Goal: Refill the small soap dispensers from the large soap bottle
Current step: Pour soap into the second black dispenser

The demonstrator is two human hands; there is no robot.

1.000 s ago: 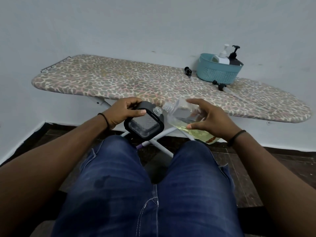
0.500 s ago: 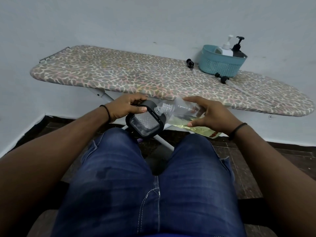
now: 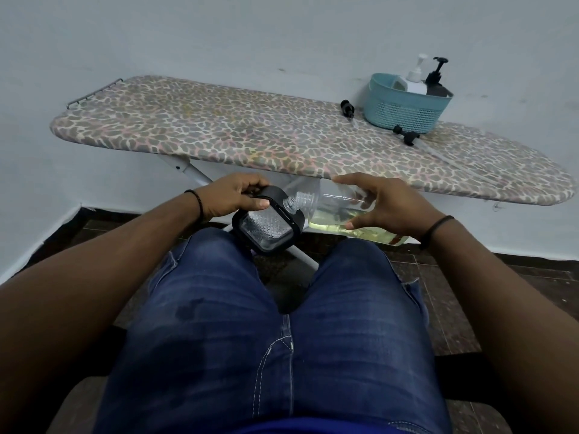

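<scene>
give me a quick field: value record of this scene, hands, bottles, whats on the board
left hand: holds black-framed small dispenser, tilted
right hand: holds large soap bottle on its side, uncapped neck at the dispenser's opening
liquid: yellowish, pooled low in the large bottle
ironing board: teal basket with two pump bottles; two loose black pump heads beside it

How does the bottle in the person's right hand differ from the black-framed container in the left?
The large soap bottle is round and all clear, with yellowish liquid pooled along its lower side; the small dispenser is squarish, with a black frame around a textured clear panel. The bottle lies tipped nearly sideways in the right hand; the dispenser sits tilted in the left hand. Both are uncapped, their necks meeting.
</scene>
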